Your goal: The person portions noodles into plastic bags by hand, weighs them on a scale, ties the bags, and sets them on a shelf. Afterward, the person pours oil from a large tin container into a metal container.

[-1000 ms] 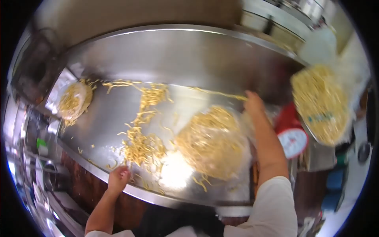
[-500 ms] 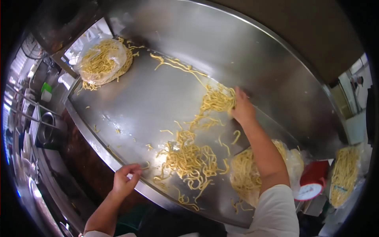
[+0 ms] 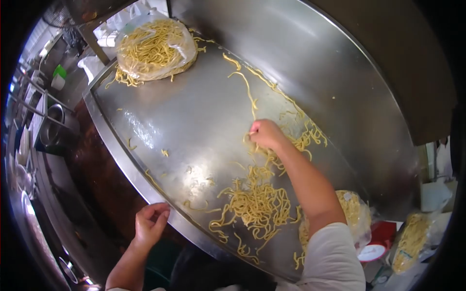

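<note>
Noodles [image 3: 259, 203] lie heaped on the worktop [image 3: 194, 126], nearer the body than the right hand [image 3: 264, 135], whose fingers curl around a few strands. The left hand [image 3: 151, 224], half curled with a gap at the thumb and nothing visible in it, is at the near edge; whether it touches, I cannot tell. The step in hand seems to be gathering strays; the next move seems to call for keeping that grip and drawing them heapward. Beyond the right hand, strands [image 3: 276, 87] along the back panel's [image 3: 335, 72] foot look awkward to pinch. A noodle bag [image 3: 158, 48] sits far to its left; the red scale [image 3: 383, 234] stands to its right, past the forearm.
</note>
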`<state>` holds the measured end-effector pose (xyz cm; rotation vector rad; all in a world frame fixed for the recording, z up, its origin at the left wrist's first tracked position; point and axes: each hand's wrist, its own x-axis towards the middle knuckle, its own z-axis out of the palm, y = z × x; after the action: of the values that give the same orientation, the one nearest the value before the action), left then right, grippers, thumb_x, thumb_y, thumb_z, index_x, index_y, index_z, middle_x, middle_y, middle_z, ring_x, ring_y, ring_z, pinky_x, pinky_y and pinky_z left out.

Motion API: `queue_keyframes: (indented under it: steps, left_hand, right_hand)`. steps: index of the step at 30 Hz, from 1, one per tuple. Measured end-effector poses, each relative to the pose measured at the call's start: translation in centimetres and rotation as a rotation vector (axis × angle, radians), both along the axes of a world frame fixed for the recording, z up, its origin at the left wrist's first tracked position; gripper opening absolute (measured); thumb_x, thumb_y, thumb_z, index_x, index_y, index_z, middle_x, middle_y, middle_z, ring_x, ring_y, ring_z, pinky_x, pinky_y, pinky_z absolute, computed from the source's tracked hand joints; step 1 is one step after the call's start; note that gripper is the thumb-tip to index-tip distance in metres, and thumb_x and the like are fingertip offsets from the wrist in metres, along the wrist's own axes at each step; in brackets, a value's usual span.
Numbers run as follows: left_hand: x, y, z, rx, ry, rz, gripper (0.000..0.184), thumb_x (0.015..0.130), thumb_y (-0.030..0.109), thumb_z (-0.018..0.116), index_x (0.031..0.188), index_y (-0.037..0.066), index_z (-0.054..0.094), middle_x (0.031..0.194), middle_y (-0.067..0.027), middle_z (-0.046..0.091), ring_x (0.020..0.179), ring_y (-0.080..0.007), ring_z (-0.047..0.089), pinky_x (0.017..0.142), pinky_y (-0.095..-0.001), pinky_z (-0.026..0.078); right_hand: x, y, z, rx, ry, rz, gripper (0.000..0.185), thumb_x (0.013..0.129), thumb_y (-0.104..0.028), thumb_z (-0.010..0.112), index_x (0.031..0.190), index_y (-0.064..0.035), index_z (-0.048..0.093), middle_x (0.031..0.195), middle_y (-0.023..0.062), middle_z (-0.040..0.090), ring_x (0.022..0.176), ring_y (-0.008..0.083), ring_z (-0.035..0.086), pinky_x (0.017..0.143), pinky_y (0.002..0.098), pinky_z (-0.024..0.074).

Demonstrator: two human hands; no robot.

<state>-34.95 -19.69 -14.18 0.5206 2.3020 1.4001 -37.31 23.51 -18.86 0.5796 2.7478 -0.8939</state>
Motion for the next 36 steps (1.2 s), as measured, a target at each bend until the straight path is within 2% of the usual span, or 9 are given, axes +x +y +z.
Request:
queue_keyframes:
  steps: [6,9,16,17,20,23,27,32,36]
  left_hand:
    - [-2.7,2.0,1.5,0.027,0.038,-0.114,0.024,0.081,0.005,0.067,0.103,0.0,0.062,0.088,-0.0093,0.067,0.08,-0.0144,0.063,0.073,-0.0274,0.05]
    - [-4.0,5.2,3.1,0.075,0.039,-0.205,0.027,0.081,0.007,0.067,0.106,0.001,0.062,0.091,-0.0095,0.067,0.082,-0.0146,0.063,0.075,-0.0286,0.049]
    - [-4.2,7.9,3.9,0.169,0.0,-0.282,0.031,0.081,0.009,0.068,0.109,0.001,0.061,0.093,-0.0093,0.066,0.085,-0.0145,0.061,0.078,-0.0291,0.048]
    - [-3.9,7.6,3.5,0.153,-0.03,-0.279,0.031,0.081,0.009,0.068,0.11,0.001,0.061,0.093,-0.0092,0.066,0.085,-0.0144,0.061,0.078,-0.029,0.048]
    - [-2.4,6.5,1.5,0.178,-0.154,-0.228,0.031,0.081,0.01,0.068,0.11,0.001,0.061,0.092,-0.0082,0.066,0.085,-0.0135,0.06,0.076,-0.0285,0.048]
    - [-1.5,6.1,1.7,0.117,-0.133,-0.283,0.031,0.081,0.011,0.069,0.11,0.001,0.061,0.091,-0.007,0.066,0.083,-0.0126,0.059,0.075,-0.0278,0.048]
    - [-0.8,5.6,1.5,0.121,-0.155,-0.321,0.031,0.081,0.011,0.069,0.109,0.002,0.061,0.089,-0.0064,0.065,0.081,-0.0124,0.059,0.074,-0.0272,0.048]
    - [-0.1,7.4,2.1,0.107,-0.049,-0.433,0.03,0.08,0.013,0.07,0.107,0.002,0.061,0.089,-0.0071,0.065,0.08,-0.0129,0.06,0.072,-0.0264,0.048]
    - [-0.3,12.3,4.7,0.323,0.198,-0.471,0.068,0.072,0.025,0.078,0.128,0.001,0.048,0.117,-0.0149,0.057,0.105,-0.0226,0.056,0.09,-0.0337,0.045]
  right_hand:
    - [2.3,-2.6,13.0,-0.548,0.103,-0.073,0.005,0.075,-0.005,0.065,0.08,-0.0038,0.063,0.075,-0.0013,0.061,0.068,0.0069,0.055,0.061,0.0241,0.0448]
    - [4.2,-3.1,17.5,-0.395,0.176,-0.065,0.007,0.074,-0.006,0.064,0.08,-0.0026,0.063,0.072,-0.0009,0.058,0.067,0.0062,0.051,0.061,0.0233,0.0422]
    - [8.4,-0.5,10.7,0.375,-0.188,0.041,0.03,0.072,-0.021,0.07,0.098,-0.0064,0.064,0.098,0.01,0.064,0.095,0.0224,0.06,0.08,0.0355,0.0476]
    - [8.4,0.9,8.2,0.219,-0.12,0.044,0.05,0.07,-0.039,0.073,0.104,-0.0035,0.062,0.112,0.0193,0.059,0.107,0.0329,0.055,0.092,0.0396,0.0434]
    - [6.1,0.4,3.2,0.266,0.075,-0.25,0.057,0.068,-0.039,0.075,0.111,-0.0041,0.059,0.122,0.0216,0.051,0.111,0.0351,0.051,0.094,0.0398,0.0425]
    - [5.9,-3.5,2.1,0.224,-0.021,-0.087,0.059,0.067,-0.035,0.077,0.113,-0.0043,0.058,0.123,0.0211,0.048,0.111,0.0369,0.049,0.095,0.0403,0.0418]
    - [12.2,-10.0,3.3,0.288,-0.093,0.042,0.036,0.069,-0.021,0.075,0.096,-0.0025,0.06,0.106,0.0177,0.056,0.102,0.0343,0.055,0.085,0.0395,0.0474]
    - [15.6,-10.1,6.8,-0.232,0.086,-0.273,0.019,0.07,-0.011,0.069,0.084,-0.0042,0.058,0.081,0.0058,0.058,0.076,0.0165,0.057,0.069,0.0316,0.0456]
    - [15.9,-10.4,14.0,-0.436,0.221,-0.293,0.016,0.072,-0.005,0.068,0.082,-0.0067,0.056,0.077,-0.0016,0.056,0.068,0.0073,0.049,0.063,0.023,0.042]
